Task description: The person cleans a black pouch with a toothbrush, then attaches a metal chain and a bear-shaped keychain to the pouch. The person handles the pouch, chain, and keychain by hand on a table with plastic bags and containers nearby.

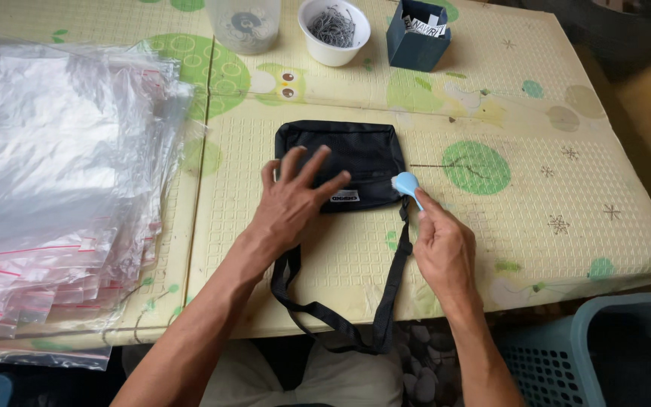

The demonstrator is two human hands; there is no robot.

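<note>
Strap (pixel 386 301) looping off table edge at 6 o'clock. Right hand (pixel 444 245) pinching small blue brush (pixel 406 183), head touching bag's right edge. Left hand (pixel 293 197) lying open, fingers spread, pressing black bag (pixel 363 147) at mat (pixel 536 203) centre. Plastic bags (pixel 54 181) stacking at 9 o'clock. White bowl (pixel 334 32), blue box (pixel 416 45), clear cup (pixel 244 22) sitting at 12 o'clock.

Black bag (pixel 344 154) with a black strap (pixel 325 313), light blue brush (pixel 406 183), pale yellow bench (pixel 536 188) cover with green circles and owls, white bowl (pixel 334 34), navy box (pixel 416 45).
</note>
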